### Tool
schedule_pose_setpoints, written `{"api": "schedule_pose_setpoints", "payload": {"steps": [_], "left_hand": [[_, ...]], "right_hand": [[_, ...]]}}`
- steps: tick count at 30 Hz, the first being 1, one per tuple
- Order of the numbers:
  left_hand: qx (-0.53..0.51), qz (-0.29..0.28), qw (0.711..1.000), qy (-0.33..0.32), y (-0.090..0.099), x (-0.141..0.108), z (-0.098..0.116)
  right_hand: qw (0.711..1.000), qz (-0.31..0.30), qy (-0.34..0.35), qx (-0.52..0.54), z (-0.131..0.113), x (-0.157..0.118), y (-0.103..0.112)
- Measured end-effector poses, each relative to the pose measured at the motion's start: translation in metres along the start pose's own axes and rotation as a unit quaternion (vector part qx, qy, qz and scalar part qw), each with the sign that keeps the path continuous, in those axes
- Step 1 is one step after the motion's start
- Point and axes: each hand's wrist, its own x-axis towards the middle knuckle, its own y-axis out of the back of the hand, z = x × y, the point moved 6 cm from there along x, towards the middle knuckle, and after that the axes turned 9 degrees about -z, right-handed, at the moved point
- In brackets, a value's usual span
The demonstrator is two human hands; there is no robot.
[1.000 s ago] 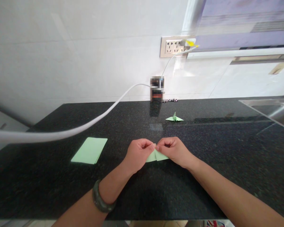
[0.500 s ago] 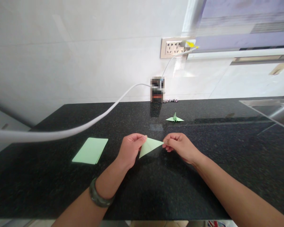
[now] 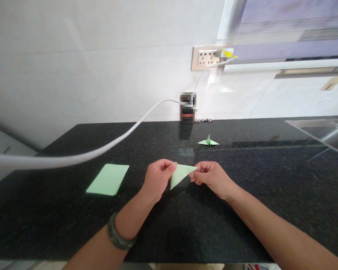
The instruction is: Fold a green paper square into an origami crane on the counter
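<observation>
A light green sheet of paper folded into a triangle is held above the dark counter. My left hand pinches its upper left edge between thumb and fingers. At the triangle's right corner, my right hand has its thumb and fingertips closed against the paper's lower edge; the fingers behind are partly hidden. Farther back on the counter sits a green origami crane with spread wings. To the left of my left hand lies a stack of green paper.
A white cable arches over the counter to a blurred-out device by the wall. A beaded string lies beside it. The wall socket holds a plug. A metal sink is at the right.
The triangle and my left hand have shifted slightly right. My right thumb and fingertips have moved from the corner's tip to the paper's lower edge.
</observation>
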Motion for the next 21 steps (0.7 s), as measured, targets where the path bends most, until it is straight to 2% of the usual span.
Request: {"api": "schedule_pose_setpoints", "payload": {"steps": [2,4,10,14,21], "left_hand": [[-0.034,0.013,0.999,0.009,0.004,0.002,-0.002],[-0.056,0.014,0.998,0.017,0.004,0.003,-0.004],[-0.031,0.007,0.999,-0.011,-0.005,-0.002,0.000],[-0.021,-0.022,0.999,-0.016,-0.014,-0.006,0.005],[0.013,-0.073,0.997,0.032,-0.019,-0.007,0.003]], "right_hand": [[0.999,0.032,0.001,0.033,0.000,0.001,0.007],[0.997,0.037,0.005,0.063,-0.001,0.000,0.007],[0.998,-0.053,0.017,0.040,-0.001,-0.005,-0.020],[1.000,-0.016,0.024,0.011,0.001,-0.005,-0.017],[0.998,0.024,0.062,-0.010,-0.007,-0.005,-0.008]]}}
